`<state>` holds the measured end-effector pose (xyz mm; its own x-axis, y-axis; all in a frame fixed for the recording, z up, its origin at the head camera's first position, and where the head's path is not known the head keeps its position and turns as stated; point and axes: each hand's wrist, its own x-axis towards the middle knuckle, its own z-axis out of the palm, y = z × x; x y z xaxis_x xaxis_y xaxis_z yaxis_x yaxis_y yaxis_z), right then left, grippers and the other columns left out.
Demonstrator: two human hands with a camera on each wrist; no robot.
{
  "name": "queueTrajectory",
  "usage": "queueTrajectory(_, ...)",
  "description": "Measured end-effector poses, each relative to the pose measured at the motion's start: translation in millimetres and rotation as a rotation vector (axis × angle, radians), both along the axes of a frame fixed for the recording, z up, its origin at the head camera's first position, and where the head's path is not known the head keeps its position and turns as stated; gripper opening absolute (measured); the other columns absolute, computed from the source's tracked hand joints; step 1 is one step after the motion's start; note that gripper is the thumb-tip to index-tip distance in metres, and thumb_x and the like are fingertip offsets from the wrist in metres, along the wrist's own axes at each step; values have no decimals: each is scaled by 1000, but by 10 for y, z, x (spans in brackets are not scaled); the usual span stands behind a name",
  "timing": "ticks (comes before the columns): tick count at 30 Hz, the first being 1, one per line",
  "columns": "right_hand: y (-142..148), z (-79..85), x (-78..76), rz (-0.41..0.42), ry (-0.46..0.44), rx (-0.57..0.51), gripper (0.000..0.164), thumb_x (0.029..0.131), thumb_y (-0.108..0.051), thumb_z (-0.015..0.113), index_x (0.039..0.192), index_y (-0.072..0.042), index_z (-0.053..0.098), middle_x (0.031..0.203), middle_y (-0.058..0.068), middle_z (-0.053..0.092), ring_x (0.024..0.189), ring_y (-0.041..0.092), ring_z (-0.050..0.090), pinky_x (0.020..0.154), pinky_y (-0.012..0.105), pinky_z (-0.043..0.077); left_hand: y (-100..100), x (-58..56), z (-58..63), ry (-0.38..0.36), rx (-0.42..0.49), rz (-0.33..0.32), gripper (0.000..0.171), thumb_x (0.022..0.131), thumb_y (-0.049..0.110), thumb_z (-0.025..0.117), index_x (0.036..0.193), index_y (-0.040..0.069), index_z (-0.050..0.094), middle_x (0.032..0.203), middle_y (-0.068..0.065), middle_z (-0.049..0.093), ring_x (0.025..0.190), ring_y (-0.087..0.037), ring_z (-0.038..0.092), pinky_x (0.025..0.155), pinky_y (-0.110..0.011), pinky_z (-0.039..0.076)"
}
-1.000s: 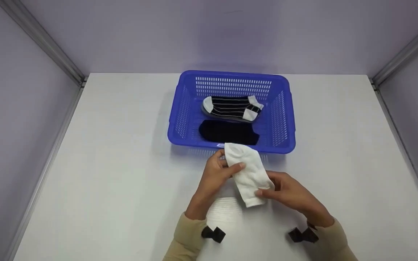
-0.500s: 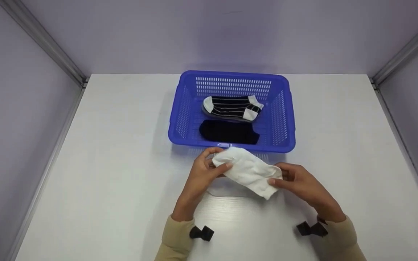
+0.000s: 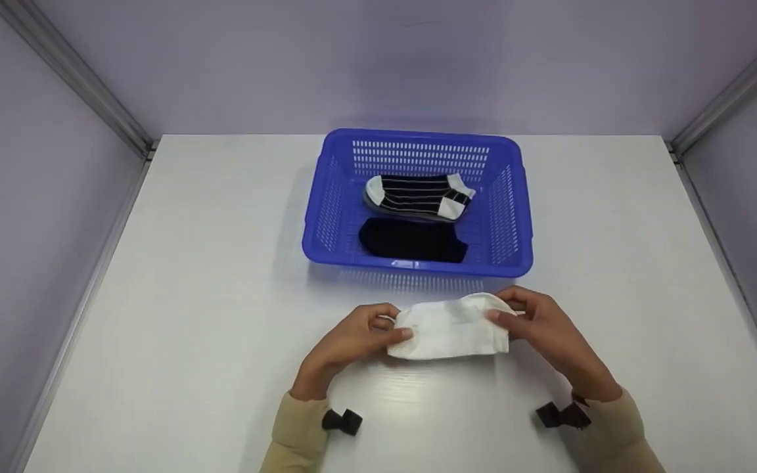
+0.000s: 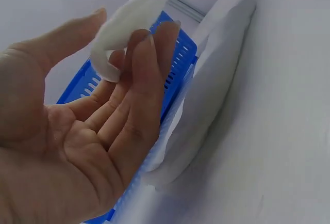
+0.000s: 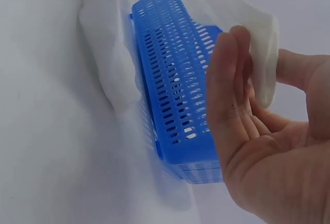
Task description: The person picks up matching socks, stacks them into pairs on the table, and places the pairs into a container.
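A white ankle sock [image 3: 447, 332] is stretched level between both hands, in front of the basket in the head view. The left hand [image 3: 352, 335] pinches its left end, thumb on top and fingers beneath. At the other end the right hand [image 3: 543, 328] pinches the sock near its straight edge. Both wrist views show this sock raised over the table. Below it, a second white sock [image 4: 211, 90] lies flat on the tabletop, mostly hidden from the head view by the held one.
Just beyond the hands stands a blue plastic basket [image 3: 418, 265] with slotted walls. Inside it lie a black sock [image 3: 411, 240] and, behind that, striped black-and-white socks [image 3: 418, 196]. Grey panels enclose the white table [image 3: 207, 263] at the back and both sides.
The white sock has turned from nearly upright to lying crosswise and come lower in view, away from the basket rim. The left hand moved left and toward the person; the right hand shifted slightly right.
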<state>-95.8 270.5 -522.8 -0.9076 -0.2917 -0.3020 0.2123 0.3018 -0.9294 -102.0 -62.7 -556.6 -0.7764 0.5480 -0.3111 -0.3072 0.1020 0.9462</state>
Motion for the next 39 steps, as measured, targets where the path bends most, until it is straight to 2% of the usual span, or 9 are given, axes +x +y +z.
queueTrajectory(3,-58,-19,-12,-14,0,-4,42,98,-24,76,128,2,62,115,3,75,82,14,75,74,31,62,-31,-36,-14,13,-35,45,20,99,20,74,109,5,67,81,4,71,76,-10,62,70,-25,50)
queueTrajectory(8,-107,-51,-28,-15,9,3,45,94,-21,80,128,3,61,114,8,75,80,13,74,72,32,61,-65,-81,5,99,-193,116,24,94,21,78,108,3,75,83,0,76,70,-9,61,65,-25,48)
queueTrajectory(14,-56,-143,-58,-21,7,97,50,91,-24,84,128,2,63,117,14,75,85,13,74,72,30,60,-75,-87,17,189,-365,184,24,92,19,81,107,1,76,83,-9,78,60,-10,65,58,-24,51)
queueTrajectory(19,-22,-193,-78,-22,-2,159,51,90,-26,85,127,2,64,116,15,74,85,13,71,71,31,61,-105,-84,75,250,-416,167,13,95,13,77,102,2,76,83,-12,79,59,-17,71,55,-24,51)
queueTrajectory(24,-51,-201,-60,32,47,233,48,90,-27,84,125,0,65,114,14,69,94,15,68,77,29,60,-95,-94,123,324,-453,111,18,97,19,75,108,5,75,83,-7,76,63,-11,63,59,-26,50)
queueTrajectory(29,-102,-217,-36,86,130,331,48,91,-28,83,127,-2,65,114,13,69,102,20,64,85,26,55,-72,-75,80,366,-497,94,20,97,19,74,110,5,76,72,3,61,60,-8,52,59,-26,45)
queueTrajectory(33,-139,-201,-4,103,160,373,57,92,-27,83,136,-1,58,120,17,67,99,22,64,81,28,54,-48,-46,34,392,-539,83,25,96,21,76,113,2,75,68,6,50,60,-9,45,60,-26,42)
queueTrajectory(36,-172,-162,34,104,182,403,65,91,-24,83,142,1,52,125,22,60,91,21,61,75,27,52,-27,-26,31,404,-575,95,31,95,23,78,117,3,73,71,4,51,62,-10,45,60,-26,41)
queueTrajectory(39,-220,-127,91,78,249,484,69,90,-21,84,145,1,50,132,25,52,90,21,59,71,28,50,-8,5,68,452,-618,154,35,93,24,81,121,6,69,75,1,54,65,-10,46,60,-25,40)
